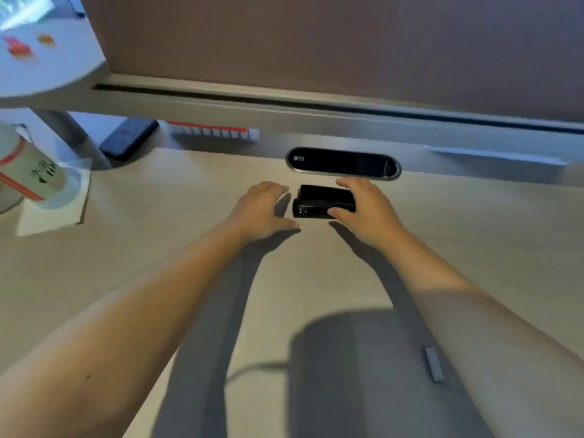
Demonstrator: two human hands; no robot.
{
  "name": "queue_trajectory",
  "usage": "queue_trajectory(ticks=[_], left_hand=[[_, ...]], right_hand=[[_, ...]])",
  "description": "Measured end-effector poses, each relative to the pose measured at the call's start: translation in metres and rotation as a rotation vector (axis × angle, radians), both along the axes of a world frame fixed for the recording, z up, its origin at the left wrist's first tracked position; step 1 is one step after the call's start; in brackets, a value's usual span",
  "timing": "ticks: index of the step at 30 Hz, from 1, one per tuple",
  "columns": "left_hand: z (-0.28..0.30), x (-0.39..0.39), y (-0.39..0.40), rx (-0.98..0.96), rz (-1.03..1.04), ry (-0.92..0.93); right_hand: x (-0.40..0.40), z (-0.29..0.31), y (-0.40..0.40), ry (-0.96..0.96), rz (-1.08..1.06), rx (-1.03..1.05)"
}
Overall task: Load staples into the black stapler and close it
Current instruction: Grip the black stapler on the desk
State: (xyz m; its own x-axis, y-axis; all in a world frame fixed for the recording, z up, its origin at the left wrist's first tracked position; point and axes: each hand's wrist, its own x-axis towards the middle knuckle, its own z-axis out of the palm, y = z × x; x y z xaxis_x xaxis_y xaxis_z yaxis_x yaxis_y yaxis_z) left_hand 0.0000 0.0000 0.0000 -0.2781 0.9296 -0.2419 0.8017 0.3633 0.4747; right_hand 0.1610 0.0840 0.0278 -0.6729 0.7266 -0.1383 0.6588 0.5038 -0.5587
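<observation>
Gripping the black stapler (324,201) between thumb and fingers near the far edge of the surface (158,248), the right hand (368,211) steadies it while the left hand (264,210) hovers open and empty just beside its front end. Loading appears just begun: next, seemingly, opening the stapler, with the grey staple strip (434,364) well apart at the near right edge.

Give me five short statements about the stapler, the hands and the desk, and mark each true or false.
1. The right hand touches the black stapler. True.
2. The left hand grips the stapler. False: it is open beside it, apart.
3. A strip of staples lies on the desk, nearer the person. True.
4. The stapler is lifted high in the air. False: it is down at the desk.
5. A cup stands at the far left. True.
</observation>
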Motion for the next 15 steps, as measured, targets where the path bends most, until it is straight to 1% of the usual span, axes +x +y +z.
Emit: queue_trajectory(ticks=[3, 7, 12, 15], left_hand=[[-0.008, 0.001, 0.006, 0.073, 0.067, -0.046], [-0.017, 0.008, 0.004, 0.155, 0.121, -0.096], [-0.021, 0.014, -0.008, 0.23, 0.154, -0.16], [-0.023, 0.018, -0.013, 0.235, 0.16, -0.193]], right_hand=[[-0.008, -0.007, 0.004, 0.022, -0.002, 0.027], [-0.004, -0.01, 0.003, 0.042, 0.014, 0.004], [0.0, -0.009, -0.007, 0.02, 0.081, 0.034], [-0.006, -0.014, -0.015, -0.028, 0.088, 0.071]])
